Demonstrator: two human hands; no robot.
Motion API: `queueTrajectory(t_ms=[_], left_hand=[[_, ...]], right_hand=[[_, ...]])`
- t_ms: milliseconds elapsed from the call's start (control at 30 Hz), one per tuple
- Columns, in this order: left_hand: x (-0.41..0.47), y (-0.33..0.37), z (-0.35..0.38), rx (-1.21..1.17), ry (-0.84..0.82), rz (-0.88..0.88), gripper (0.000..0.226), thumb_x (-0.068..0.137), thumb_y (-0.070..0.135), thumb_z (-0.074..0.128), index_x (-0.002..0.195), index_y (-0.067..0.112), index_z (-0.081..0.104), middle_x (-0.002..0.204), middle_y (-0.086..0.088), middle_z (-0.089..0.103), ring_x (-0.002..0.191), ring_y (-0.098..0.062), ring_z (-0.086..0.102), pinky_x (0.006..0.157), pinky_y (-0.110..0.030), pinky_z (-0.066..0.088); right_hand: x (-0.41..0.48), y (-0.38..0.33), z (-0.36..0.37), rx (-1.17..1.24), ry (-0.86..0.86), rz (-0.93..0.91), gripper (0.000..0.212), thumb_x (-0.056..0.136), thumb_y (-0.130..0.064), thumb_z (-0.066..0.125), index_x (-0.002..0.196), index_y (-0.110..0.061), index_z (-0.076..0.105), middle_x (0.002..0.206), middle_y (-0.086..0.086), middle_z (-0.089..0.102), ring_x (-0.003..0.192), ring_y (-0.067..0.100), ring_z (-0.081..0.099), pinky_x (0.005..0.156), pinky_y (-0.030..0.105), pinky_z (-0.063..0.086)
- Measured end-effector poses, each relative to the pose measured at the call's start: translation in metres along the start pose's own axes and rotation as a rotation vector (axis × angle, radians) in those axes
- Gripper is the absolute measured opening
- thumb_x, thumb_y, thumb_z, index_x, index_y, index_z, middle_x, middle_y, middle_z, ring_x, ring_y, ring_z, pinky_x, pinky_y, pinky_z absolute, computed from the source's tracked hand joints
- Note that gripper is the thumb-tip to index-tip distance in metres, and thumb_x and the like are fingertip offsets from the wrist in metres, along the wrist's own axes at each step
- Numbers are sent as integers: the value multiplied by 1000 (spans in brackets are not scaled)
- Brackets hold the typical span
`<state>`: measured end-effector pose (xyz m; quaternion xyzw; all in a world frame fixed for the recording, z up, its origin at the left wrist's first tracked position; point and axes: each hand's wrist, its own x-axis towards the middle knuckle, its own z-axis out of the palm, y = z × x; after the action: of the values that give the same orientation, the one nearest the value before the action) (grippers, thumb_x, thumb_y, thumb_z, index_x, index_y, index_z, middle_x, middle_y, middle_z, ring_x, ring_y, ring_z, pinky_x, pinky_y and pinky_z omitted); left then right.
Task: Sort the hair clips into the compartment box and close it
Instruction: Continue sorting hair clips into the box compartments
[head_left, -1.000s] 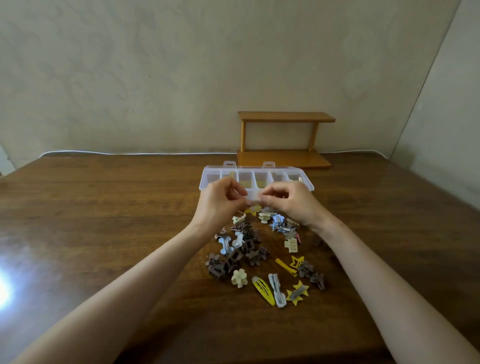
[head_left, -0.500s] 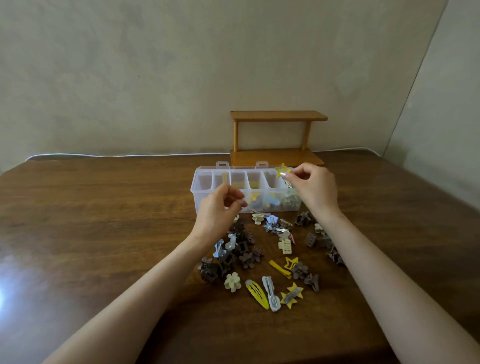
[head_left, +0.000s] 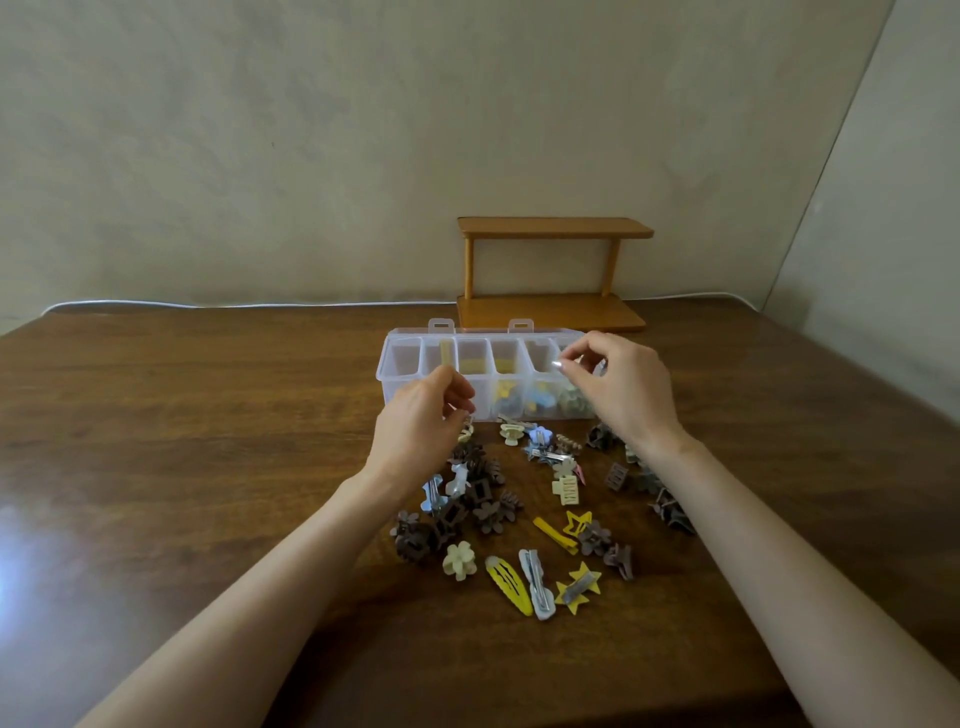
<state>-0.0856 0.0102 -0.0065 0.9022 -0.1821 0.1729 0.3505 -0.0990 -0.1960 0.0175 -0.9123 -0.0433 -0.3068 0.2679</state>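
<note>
A clear compartment box (head_left: 399, 372) stands open on the wooden table, with yellow, blue and green clips in its right-hand compartments. Loose hair clips lie scattered in front of it: a brown heap (head_left: 470, 506), a yellow snap clip (head_left: 509, 584), a yellow star clip (head_left: 577, 590) and a cream flower clip (head_left: 459, 560). My right hand (head_left: 618, 387) hovers over the box's right end, thumb and forefinger drawn together, with no clip showing between them. My left hand (head_left: 421, 423) is curled just before the box's front wall, above the heap, and nothing shows in it.
A small wooden two-tier shelf (head_left: 550, 312) stands right behind the box against the wall. A white cable (head_left: 208, 304) runs along the table's far edge. Bare tabletop (head_left: 182, 441) stretches to the left and right of the clips.
My right hand carried a yellow star clip from the pile up to the box's right end; that clip no longer shows in its fingers. My left hand stayed curled near the box front.
</note>
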Motion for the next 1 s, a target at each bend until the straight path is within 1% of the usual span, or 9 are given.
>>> queueTrajectory(t_ms=[133,233,333,467,600,733,833,933,1000], left_hand=[[0,-1,3,-16,-45,16,16,85,8,61,96,19,56,91,7,67,84,-8,60,72,-24,49],[-1,-3,5,-39,-86,29,15,86,10,60,98,17,57,94,5,66,86,-9,59,70,-19,48],[-2,-4,6,-42,-130,35,17,86,8,60,101,17,57,94,6,65,85,-5,58,67,-12,44],[-3,-6,7,-17,-173,50,20,84,9,62,103,16,57,95,6,65,89,-8,58,76,-24,50],[-3,-7,8,4,-178,56,20,84,13,64,103,16,58,96,4,65,90,-9,59,80,-28,51],[-3,-6,8,31,-169,52,19,86,24,63,103,18,60,93,8,60,87,-7,56,75,-24,48],[-4,-4,8,54,-171,128,17,88,25,59,104,20,61,96,8,60,94,-10,54,76,-25,45],[-5,-1,9,112,-248,273,23,91,26,54,112,21,61,107,5,63,105,-14,48,85,-32,44],[-7,0,10,165,-315,307,27,93,28,49,118,22,58,114,4,61,108,-15,47,90,-35,42]], right_hand=[[-14,5,1,1,-47,-2,3,86,-27,66,86,-24,67,75,-12,60,64,-3,51,54,12,32],[-18,10,3,-12,-157,6,6,86,-29,66,88,-24,69,83,-12,64,69,-2,52,58,13,36],[-20,10,6,-101,-298,-30,12,86,-35,64,93,-28,71,96,-10,64,95,7,53,70,22,39],[-22,6,9,-231,-473,-36,30,87,-45,59,112,-30,66,111,-2,59,116,17,44,80,29,38],[-22,6,10,-167,-477,-8,23,86,-42,62,104,-30,67,106,-4,58,113,16,45,78,28,34],[-22,4,11,-107,-486,-3,13,84,-36,66,91,-27,62,95,-9,61,103,12,50,76,27,36],[-23,0,11,-35,-497,-11,15,84,-28,68,97,-25,63,88,-14,58,100,9,49,76,28,37],[-24,-1,10,-12,-538,-56,22,87,-21,64,107,-30,62,99,-12,62,102,8,47,86,31,38],[-23,1,9,-50,-578,-86,25,89,-15,60,106,-34,64,106,-9,61,103,10,45,91,33,37]])
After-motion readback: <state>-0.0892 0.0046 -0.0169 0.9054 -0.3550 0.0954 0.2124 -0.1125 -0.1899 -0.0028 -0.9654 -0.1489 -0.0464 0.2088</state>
